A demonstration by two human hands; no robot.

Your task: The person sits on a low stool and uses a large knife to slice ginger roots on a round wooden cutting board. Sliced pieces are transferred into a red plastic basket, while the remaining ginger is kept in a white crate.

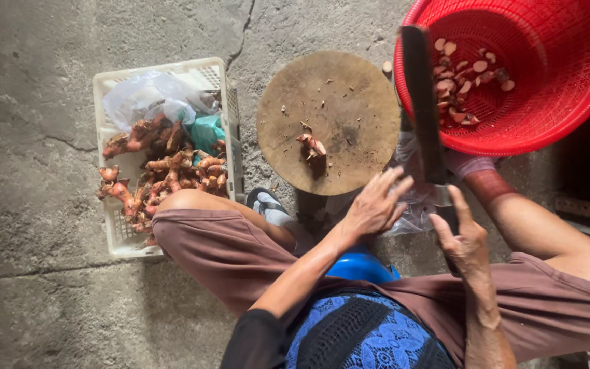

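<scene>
A round wooden chopping board (pixel 349 102) lies on the concrete floor with one small reddish root piece (pixel 312 145) near its front. My left hand (pixel 375 205) hovers by the board's near right edge, fingers spread, holding nothing. My right hand (pixel 464 240) grips the handle of a long dark cleaver (pixel 421 96). Its blade points away from me, over the gap between the board and a red basket (pixel 554 102). Cut root slices (pixel 462 75) lie inside the basket.
A white plastic crate (pixel 114 225) at the left holds several reddish roots (pixel 172 171) and crumpled plastic bags (pixel 148 96). My knees in brown trousers flank a blue stool (pixel 360 263). A sandalled foot (pixel 271 205) sits beside the crate. Clear plastic (pixel 411 212) lies under my hands.
</scene>
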